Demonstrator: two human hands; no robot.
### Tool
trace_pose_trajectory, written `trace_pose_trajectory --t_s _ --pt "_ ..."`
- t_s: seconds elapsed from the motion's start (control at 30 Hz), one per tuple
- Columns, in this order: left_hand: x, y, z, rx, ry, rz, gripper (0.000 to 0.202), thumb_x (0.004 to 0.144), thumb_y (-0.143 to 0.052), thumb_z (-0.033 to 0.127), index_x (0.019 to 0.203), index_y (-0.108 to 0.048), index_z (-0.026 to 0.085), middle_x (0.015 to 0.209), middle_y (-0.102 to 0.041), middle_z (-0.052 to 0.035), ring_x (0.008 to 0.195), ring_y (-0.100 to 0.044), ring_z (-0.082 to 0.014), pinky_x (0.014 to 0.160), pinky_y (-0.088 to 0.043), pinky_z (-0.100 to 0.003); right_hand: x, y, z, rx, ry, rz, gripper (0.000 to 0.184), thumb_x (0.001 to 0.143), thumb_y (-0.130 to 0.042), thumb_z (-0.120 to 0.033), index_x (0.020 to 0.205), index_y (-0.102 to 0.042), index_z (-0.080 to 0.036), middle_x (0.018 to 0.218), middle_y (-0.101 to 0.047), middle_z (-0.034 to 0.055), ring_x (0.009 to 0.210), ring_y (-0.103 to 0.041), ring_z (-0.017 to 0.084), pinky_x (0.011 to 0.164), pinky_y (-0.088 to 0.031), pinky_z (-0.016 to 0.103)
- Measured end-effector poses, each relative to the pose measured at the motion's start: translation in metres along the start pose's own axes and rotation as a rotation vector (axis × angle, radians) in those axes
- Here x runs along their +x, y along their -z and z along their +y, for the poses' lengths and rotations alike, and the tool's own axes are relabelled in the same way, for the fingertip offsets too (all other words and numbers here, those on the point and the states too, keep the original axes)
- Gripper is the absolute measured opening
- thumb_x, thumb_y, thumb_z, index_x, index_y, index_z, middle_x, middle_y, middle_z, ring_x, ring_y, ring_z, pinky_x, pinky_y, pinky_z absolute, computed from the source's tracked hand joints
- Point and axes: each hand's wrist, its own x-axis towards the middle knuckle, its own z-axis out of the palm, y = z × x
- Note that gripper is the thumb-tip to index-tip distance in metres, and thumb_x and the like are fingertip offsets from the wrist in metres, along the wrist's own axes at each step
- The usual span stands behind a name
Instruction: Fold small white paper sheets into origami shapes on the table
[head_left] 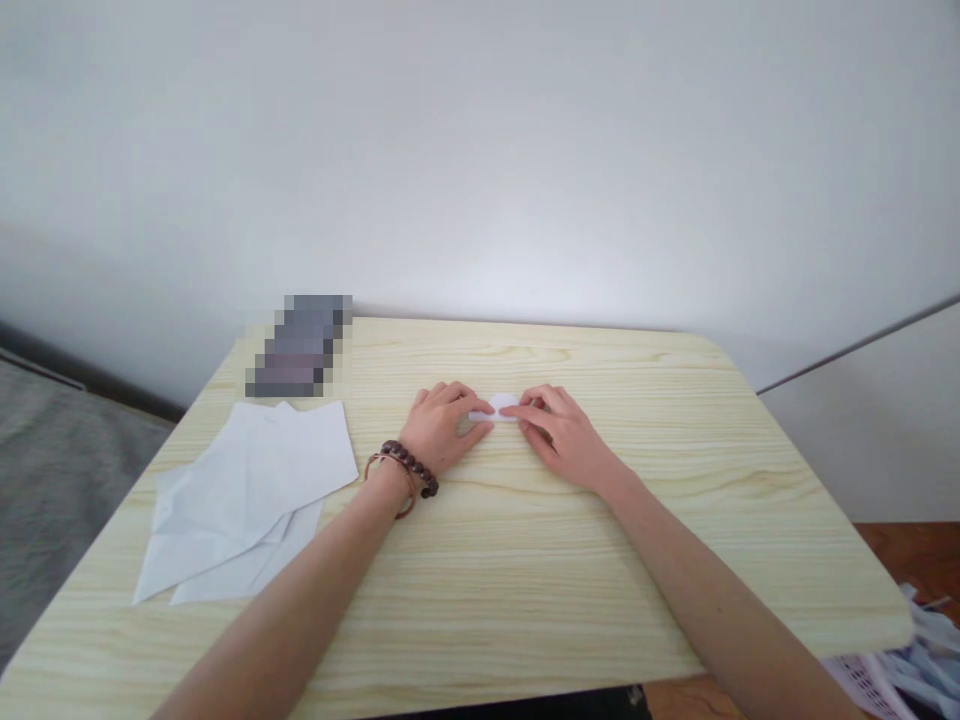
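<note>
A small folded piece of white paper (pixel 505 402) lies at the middle of the table, held between both hands. My left hand (pixel 442 428) pinches its left end with thumb and fingers; a dark bead bracelet and a copper-coloured bangle circle that wrist. On the other end, my right hand (pixel 559 432) presses with its thumb and curled fingers. Part of the paper is hidden under the fingertips, and its exact folded shape is too small to make out.
Several loose white sheets (pixel 255 480) overlap at the table's left. Behind them lies a pixelated dark rectangular object (pixel 300 345). The pale wood table (pixel 600 620) meets a white wall (pixel 480 150). A basket (pixel 866 685) with paper scraps stands at the lower right.
</note>
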Motion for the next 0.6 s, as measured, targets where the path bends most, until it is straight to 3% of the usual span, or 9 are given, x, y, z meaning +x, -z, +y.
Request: trace_pose_trajectory --t_s 0.3,0.6 --pt "0.0032 -0.0042 -0.0035 -0.067 0.032 0.039 0.013 0.085 -0.062 0.029 0.088 -0.073 0.024 0.089 -0.067 -0.0020 0.090 -0.059 -0.0200 0.082 -0.040 -0.037 -0.0016 -0.0044 0.0014 -0.008 -0.013 0.090 0.022 0.089 -0.052 -0.020 0.104 -0.068 -0.022 0.105 -0.055 0.0083 0.097 -0.050 0.021 0.091 -0.044 0.040" --pt "0.0049 -0.0075 -0.0075 -0.071 0.014 0.067 0.012 0.081 -0.066 0.030 0.088 -0.071 0.022 0.096 -0.064 -0.0028 0.090 -0.060 -0.0192 0.084 -0.042 -0.037 0.0002 -0.0069 0.0056 -0.010 -0.043 0.106 0.027 0.087 -0.055 -0.020 0.110 -0.067 -0.023 0.104 -0.057 0.0070 0.095 -0.051 0.020 0.089 -0.045 0.038"
